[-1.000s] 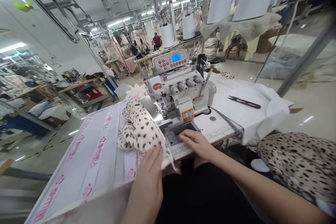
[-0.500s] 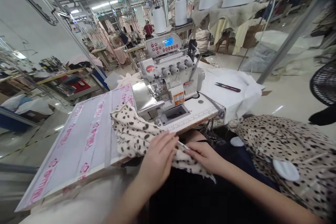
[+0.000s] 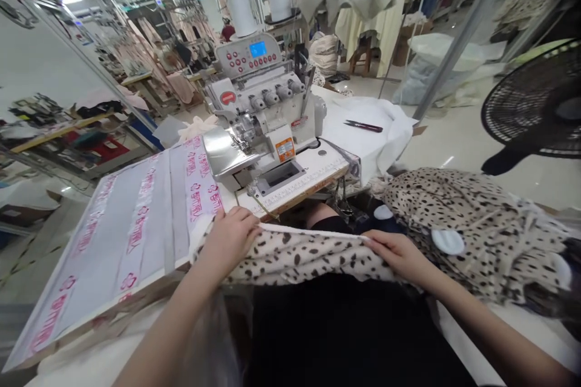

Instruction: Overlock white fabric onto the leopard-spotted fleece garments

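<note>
The fingers [image 3: 240, 216] of a worker's left hand [image 3: 230, 243] and the fingers [image 3: 374, 239] of the right hand [image 3: 396, 257] are clamped on the upper edge of a spotted fabric [image 3: 299, 259], cream with dark flecks, holding a length of it stretched straight between them just in front of the overlocker [image 3: 267, 112]. The cloth sags in a shallow band above the worker's black clothing [image 3: 336, 332], its left end touching the near edge of a board [image 3: 131, 236] printed in pink, which lies to the left of the overlocker. The overlocker's white counter [image 3: 308, 176], marked with a ruler strip, lies just beyond the taut edge. To the right of the overlocker, a heap of matching spotted cloth [image 3: 472, 236] carries white round pads [image 3: 447, 242]. Behind and to the right of the machine, dark snips [image 3: 363, 126] rest on a white cloth [image 3: 367, 133], and a black fan [image 3: 535, 103] stands farther right. Behind the overlocker rise white thread cones [image 3: 240, 9], and well beyond them a co-worker in a red top [image 3: 227, 30] is at work among racks of hanging garments [image 3: 154, 51].
</note>
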A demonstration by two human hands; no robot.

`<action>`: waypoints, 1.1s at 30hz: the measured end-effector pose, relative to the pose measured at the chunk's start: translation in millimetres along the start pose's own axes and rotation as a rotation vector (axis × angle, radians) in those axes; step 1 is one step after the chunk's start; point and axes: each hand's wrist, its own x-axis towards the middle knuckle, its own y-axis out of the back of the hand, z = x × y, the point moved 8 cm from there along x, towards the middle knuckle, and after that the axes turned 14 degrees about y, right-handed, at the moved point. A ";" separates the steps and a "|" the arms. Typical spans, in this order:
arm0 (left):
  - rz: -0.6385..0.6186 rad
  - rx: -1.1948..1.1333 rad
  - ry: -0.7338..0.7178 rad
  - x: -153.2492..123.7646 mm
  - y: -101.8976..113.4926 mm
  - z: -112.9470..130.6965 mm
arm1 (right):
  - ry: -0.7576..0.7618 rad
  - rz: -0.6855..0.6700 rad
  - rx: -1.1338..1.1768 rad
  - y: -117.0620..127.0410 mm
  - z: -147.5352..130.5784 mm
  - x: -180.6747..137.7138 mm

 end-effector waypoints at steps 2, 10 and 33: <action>-0.072 -0.042 -0.027 -4.0 -5.9 2.6 | -0.001 0.026 -0.027 5.5 2.5 -4.2; -0.047 -0.095 -0.040 -29.9 -22.8 16.7 | 0.067 0.107 -0.216 20.8 8.7 -10.5; 0.085 -0.675 0.108 -149.5 -106.9 55.4 | -0.276 -0.254 0.054 -4.7 54.2 -69.0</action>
